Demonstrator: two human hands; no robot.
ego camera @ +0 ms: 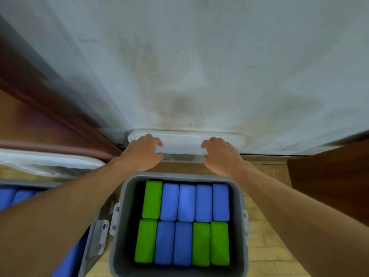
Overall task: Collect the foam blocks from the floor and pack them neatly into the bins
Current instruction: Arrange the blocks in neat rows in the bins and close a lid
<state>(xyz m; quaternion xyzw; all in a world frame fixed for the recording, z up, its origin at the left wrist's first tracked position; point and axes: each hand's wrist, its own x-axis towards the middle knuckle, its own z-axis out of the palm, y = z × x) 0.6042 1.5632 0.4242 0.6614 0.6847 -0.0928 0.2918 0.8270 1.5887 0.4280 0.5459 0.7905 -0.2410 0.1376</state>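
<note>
A grey bin stands on the floor below me, packed with two neat rows of upright foam blocks, blue and green. Beyond it a white translucent lid leans against the wall. My left hand grips the lid's left part, fingers curled over its top edge. My right hand grips its right part the same way. A second bin at the lower left holds blue blocks, mostly hidden by my left arm.
A stained white wall rises just behind the lid. Another white lid leans at the left by a dark wooden door frame. A brown wooden piece stands at the right. The floor is tan tile.
</note>
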